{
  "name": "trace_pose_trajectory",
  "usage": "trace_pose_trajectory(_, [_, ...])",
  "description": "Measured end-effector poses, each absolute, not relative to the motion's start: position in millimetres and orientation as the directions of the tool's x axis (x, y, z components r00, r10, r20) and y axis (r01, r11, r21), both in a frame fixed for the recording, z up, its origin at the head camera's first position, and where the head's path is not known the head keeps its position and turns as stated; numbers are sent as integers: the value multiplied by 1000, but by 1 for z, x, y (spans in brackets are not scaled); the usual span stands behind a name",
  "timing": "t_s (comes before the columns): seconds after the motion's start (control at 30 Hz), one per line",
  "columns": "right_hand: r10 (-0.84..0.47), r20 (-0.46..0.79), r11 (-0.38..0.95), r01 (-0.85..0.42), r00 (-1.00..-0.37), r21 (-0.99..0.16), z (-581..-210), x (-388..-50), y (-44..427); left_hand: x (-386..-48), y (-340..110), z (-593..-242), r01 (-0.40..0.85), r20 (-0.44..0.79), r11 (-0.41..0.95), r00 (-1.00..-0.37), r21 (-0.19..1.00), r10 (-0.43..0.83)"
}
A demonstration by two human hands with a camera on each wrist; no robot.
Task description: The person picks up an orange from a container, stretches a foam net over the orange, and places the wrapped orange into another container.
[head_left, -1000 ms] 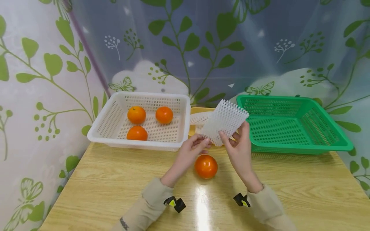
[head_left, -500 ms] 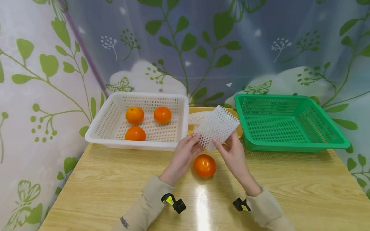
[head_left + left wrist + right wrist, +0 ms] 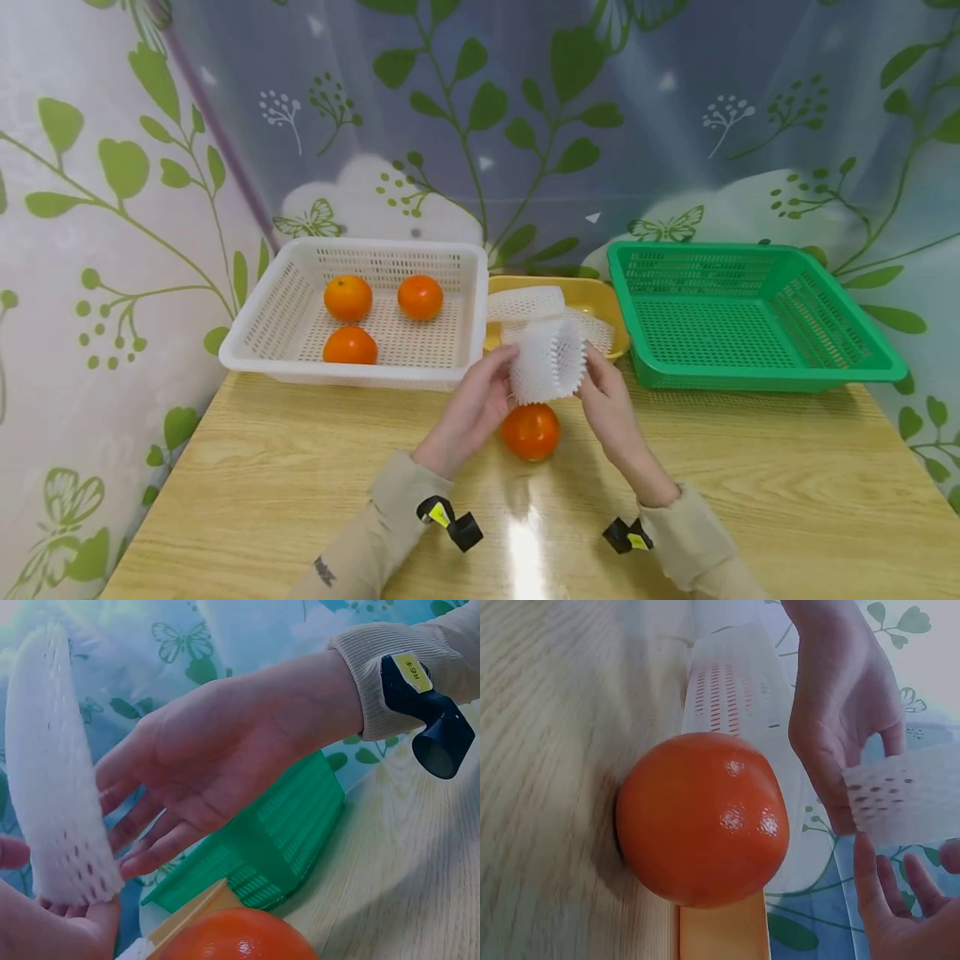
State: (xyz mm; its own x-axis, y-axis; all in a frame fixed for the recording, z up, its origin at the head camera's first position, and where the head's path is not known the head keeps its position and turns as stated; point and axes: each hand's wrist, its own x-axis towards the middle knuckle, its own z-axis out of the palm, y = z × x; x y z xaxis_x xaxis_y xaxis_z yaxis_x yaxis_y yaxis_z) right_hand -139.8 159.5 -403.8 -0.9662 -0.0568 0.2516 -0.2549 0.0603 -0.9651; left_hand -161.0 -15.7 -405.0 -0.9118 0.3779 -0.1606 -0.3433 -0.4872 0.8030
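A white foam net sleeve (image 3: 547, 358) is held up in front of me, its toothed end turned toward the lower right. My left hand (image 3: 480, 400) grips its left side, thumb in front and fingers behind. My right hand (image 3: 606, 404) is at the sleeve's right edge; in the left wrist view that right hand (image 3: 202, 757) has loosely extended fingers touching it. In the right wrist view the left hand (image 3: 847, 712) pinches the sleeve (image 3: 907, 795). A glossy orange-coloured round fruit (image 3: 531, 433) sits on the table just below the sleeve, touched by neither hand.
A white basket (image 3: 352, 375) at left holds three orange fruits (image 3: 348, 298). Behind the hands, a yellow tray (image 3: 592, 292) contains more foam sleeves (image 3: 528, 302). A green basket (image 3: 765, 379) stands at right on the wooden table (image 3: 300, 483), with a patterned curtain (image 3: 480, 125) behind.
The foam sleeve has come down and left, turning from a flat slant to show its toothed end. My right hand has shifted from pinching its lower part to its right edge.
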Motion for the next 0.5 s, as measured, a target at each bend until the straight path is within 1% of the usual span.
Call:
trace_pose_trajectory(0.1, [-64, 212, 129, -218, -975, -967, -404, -140, 157, -160, -13, -406, -348, -143, -459, -894, 818, 424])
trace_pose_trajectory(0.27, [-75, 126, 122, -134, -989, -983, -404, -139, 154, -157, -11, -407, -327, -113, -426, -884, 844, 454])
trace_pose_trajectory(0.4, [-54, 43, 125, -50, -998, -991, -402, -139, 154, -156, -11, -408, -331, -127, -413, -885, 848, 448])
trace_pose_trajectory(0.5, [-29, 29, 66, -31, -999, -997, -401, -139, 153, -157, -11, -409, -343, -147, -412, -887, 844, 439])
